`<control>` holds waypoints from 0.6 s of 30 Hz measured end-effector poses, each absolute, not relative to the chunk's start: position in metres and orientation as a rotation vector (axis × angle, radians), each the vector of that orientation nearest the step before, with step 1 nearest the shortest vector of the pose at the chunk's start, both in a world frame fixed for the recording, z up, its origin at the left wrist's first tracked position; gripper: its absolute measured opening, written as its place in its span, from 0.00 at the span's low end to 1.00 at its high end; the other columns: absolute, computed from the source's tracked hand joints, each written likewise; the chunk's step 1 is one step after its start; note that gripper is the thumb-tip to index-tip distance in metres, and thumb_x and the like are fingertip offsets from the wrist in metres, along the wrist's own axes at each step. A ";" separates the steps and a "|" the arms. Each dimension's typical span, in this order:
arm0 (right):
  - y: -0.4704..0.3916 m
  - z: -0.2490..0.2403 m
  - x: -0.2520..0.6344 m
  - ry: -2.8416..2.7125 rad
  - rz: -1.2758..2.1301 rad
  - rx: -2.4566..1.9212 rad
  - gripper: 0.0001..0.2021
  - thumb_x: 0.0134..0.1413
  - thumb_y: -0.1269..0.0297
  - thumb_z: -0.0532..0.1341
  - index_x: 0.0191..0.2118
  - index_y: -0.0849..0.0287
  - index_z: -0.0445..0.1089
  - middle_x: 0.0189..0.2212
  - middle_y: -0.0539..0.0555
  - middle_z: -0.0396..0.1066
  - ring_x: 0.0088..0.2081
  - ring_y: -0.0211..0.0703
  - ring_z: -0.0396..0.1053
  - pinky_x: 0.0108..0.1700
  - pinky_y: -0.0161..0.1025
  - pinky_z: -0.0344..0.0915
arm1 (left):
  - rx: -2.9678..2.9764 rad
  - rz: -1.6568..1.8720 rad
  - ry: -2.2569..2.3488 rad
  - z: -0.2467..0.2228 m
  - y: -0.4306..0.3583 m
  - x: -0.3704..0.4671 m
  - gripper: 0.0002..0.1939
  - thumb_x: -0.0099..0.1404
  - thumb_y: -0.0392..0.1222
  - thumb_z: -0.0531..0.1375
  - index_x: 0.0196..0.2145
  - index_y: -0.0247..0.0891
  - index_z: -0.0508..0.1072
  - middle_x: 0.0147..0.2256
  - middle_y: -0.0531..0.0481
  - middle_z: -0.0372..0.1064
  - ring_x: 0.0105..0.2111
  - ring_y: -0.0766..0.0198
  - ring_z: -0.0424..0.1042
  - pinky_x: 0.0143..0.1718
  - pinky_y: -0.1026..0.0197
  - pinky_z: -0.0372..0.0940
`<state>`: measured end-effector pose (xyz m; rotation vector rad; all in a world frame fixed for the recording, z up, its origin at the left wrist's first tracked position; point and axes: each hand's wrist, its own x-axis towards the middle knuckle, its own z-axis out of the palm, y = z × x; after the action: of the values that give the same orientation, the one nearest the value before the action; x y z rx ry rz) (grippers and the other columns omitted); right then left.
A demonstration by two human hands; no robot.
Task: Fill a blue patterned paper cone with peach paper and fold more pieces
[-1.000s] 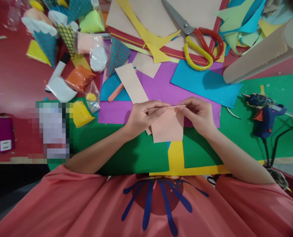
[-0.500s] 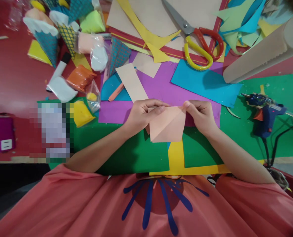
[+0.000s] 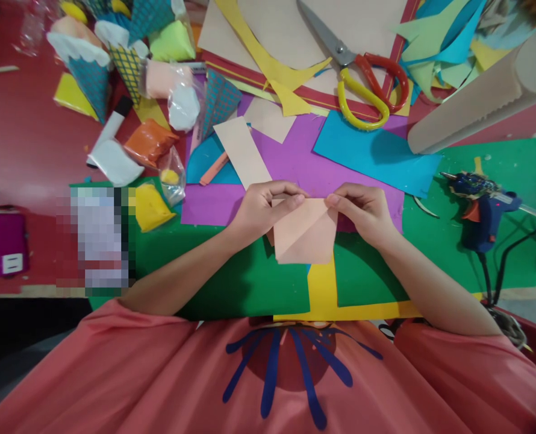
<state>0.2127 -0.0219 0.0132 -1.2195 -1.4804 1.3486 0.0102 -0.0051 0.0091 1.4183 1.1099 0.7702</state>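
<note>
A small sheet of peach craft paper [image 3: 306, 238] with a diagonal fold line is held up between my two hands, above the green sheet. My left hand [image 3: 270, 208] pinches its upper left edge between thumb and fingers. At the upper right corner, my right hand [image 3: 361, 208] pinches the same sheet. The fingers behind the paper are partly hidden. Just beyond my left hand lies a peach paper strip [image 3: 243, 150], resting on purple paper [image 3: 290, 160].
Scissors [image 3: 353, 72] with red and yellow handles lie at the back. To the right are a rolled peach sheet [image 3: 467, 102] and a blue glue gun [image 3: 482, 208]. Bags of coloured clay [image 3: 149, 141] and patterned cones [image 3: 87, 78] crowd the left. A green sheet [image 3: 232, 283] covers the front.
My right hand's fingertips have shifted slightly left along the paper's top edge, closer to my left hand. The paper has dropped a little.
</note>
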 end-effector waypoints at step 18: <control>-0.027 0.012 0.206 -1.615 1.487 -1.206 0.11 0.54 0.58 0.62 0.27 0.60 0.70 0.22 0.49 0.68 0.23 0.32 0.58 0.24 0.32 0.52 | 1.474 0.647 0.970 0.011 -0.009 0.013 0.15 0.60 0.51 0.62 0.26 0.35 0.71 0.24 0.51 0.71 0.25 0.70 0.68 0.26 0.70 0.64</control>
<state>0.2059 -0.0269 0.0124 -1.2065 -1.6153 1.4868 0.0134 -0.0092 0.0112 1.4743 0.9700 0.6468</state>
